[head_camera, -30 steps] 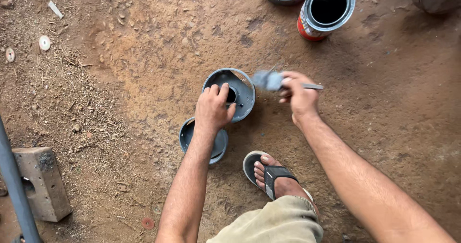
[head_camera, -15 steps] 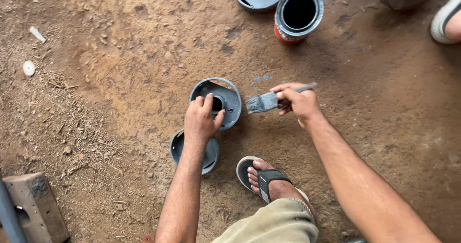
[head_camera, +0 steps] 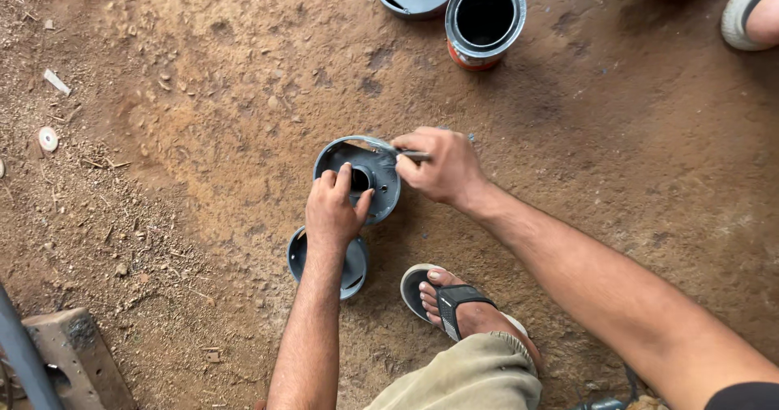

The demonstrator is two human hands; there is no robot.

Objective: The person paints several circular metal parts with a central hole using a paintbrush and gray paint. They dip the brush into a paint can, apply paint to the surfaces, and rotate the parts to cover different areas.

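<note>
Painting step — left hand clamps grey round part, right hand grips brush at rim; next likely needs rotating the part.

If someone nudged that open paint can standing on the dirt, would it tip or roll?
The paint can stands upright on a broad base, so it probably resists tipping. Its round wall would likely roll once it fell. The uneven dirt ground may make it wobble slightly.

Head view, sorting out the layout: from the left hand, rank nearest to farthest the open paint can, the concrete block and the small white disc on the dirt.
From the left hand:
1. Open paint can with black inside, up and to the right.
2. Grey concrete block, bottom-left corner; close to the can.
3. Small white disc, far left.
</note>
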